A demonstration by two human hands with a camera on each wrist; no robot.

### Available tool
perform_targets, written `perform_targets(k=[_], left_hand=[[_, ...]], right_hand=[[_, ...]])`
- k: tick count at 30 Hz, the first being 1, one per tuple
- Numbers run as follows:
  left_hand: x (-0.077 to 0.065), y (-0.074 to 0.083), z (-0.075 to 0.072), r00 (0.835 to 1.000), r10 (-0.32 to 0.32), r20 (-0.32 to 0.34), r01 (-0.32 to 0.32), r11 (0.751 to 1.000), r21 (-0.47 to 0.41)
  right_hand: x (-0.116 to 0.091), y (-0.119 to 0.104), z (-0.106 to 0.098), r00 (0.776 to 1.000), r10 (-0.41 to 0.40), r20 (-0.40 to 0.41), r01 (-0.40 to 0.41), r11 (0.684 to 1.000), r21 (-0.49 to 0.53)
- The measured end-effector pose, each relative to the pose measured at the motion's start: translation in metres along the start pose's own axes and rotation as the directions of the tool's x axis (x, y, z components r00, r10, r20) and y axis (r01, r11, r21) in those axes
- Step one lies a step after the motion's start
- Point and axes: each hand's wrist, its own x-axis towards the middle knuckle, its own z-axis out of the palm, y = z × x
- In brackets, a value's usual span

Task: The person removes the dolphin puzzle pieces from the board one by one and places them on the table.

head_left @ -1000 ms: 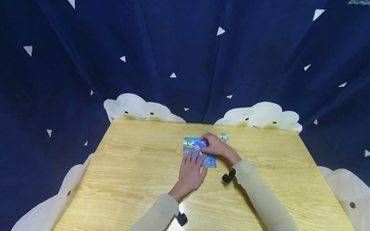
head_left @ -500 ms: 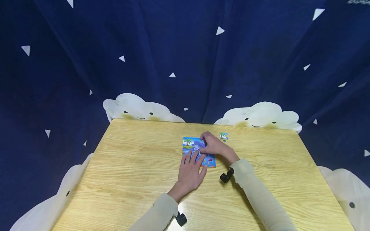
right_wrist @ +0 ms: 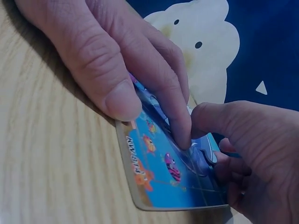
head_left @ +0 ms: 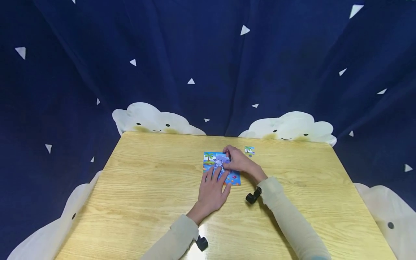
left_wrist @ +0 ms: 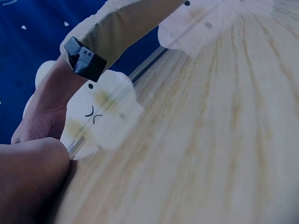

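over the last second little has changed: both hands stay at a puzzle [head_left: 234, 178] printed with a bright sea scene, and the small shift of the whole head view looks like the wearer's head moving. the puzzle's upper middle looks somewhat paler now, perhaps because a part there is tilting. that suggests fine, in-place handling at that spot, with the puzzle kept steady.

the puzzle lies on a wooden desk [head_left: 156, 173], near the middle of its far half. the left hand [head_left: 211, 193] reaches up from below, palm down, its fingers straight and slightly spread over the puzzle's lower left and middle. the right hand [head_left: 239, 161] comes in from the right, wrist bent inward, thumb and curled fingers pinching the puzzle's upper right part; whether that is a loose piece or the board's edge cannot be told.

just beyond the right hand, a palm-tree piece [head_left: 249, 150] lies on the desk with a smaller piece [head_left: 250, 155] just beside it.
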Motion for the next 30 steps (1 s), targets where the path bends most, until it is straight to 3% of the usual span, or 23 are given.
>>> perform_targets(k=[11, 23, 30], left_hand=[[0.002, 0.0, -0.001, 1.0, 0.01, -0.007, -0.01, 1.0, -0.014], [0.001, 0.0, -0.002, 1.0, 0.001, 0.019, 0.0, 1.0, -0.013], [0.0, -0.001, 0.0, 1.0, 0.011, -0.019, -0.012, 1.0, -0.021]], right_hand=[[-0.006, 0.003, 0.007, 0.991, -0.111, -0.078, 0.11, 0.994, -0.01], [-0.008, 0.005, 0.014, 0.993, -0.017, -0.119, 0.028, 0.995, 0.094], [-0.009, 0.002, 0.015, 0.994, 0.01, -0.111, 0.001, 0.995, 0.103]])
